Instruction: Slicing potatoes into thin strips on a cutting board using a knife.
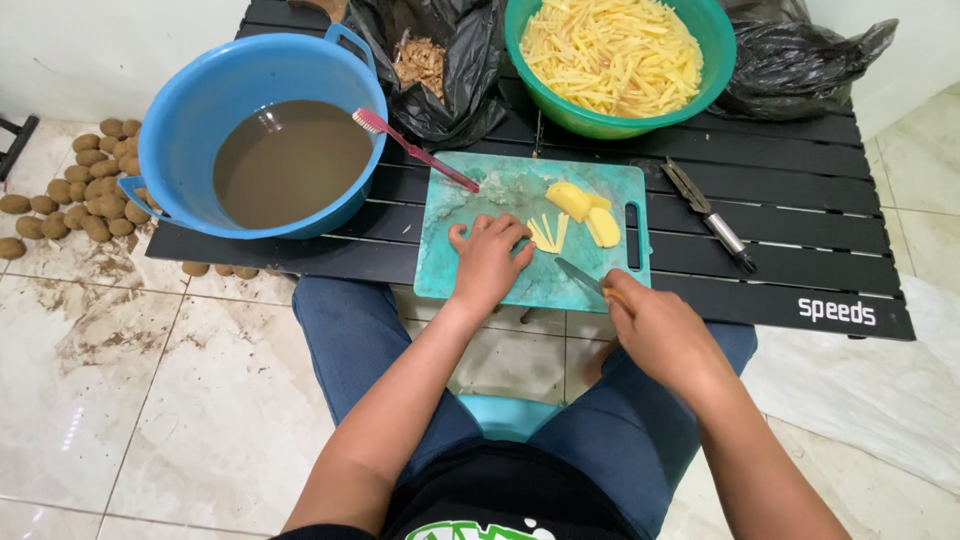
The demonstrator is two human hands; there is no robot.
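On the floor at far left: a heap of unpeeled brown potatoes (85, 190), lying on muddy tiles beside the counter's corner, apparently parked there as unwashed stock, within reach of the basin.

Blue basin (262, 130): stands on the left end of the black slatted counter (800, 260), filled with brown, clouded water. A pink-handled toothbrush (412, 148) lies across its rim, bristles over the water and handle tip resting on the cutting board; likely a scrubbing tool, laid where it drains back into the basin.

Black plastic bag (440, 60): open behind the board, holding brownish peelings; set close so that scraps fall in directly.

Teal cutting board (480, 200): lies at the counter's front edge, straight before the person's lap.

Left hand (487, 262): palm down on the board, fingers curled and bunched, tips beside a small fan of cut potato strips (548, 232); it grips nothing visible and seems to steady or gather the strips.

Peeled potato pieces (585, 210): yellow halves and slabs near the board's right side, just beyond the strips, waiting apart from the blade.

Right hand (655, 330): closed about a knife (582, 277) handle, blade angled toward the strips, low over the board's lower right corner.

Green bowl (615, 60): behind the board, heaped with finished yellow sticks, placed for short transfers.

Peeler (708, 212): lies idle on the counter right of the board.

Second black bag (800, 60): crumpled at the far right corner.
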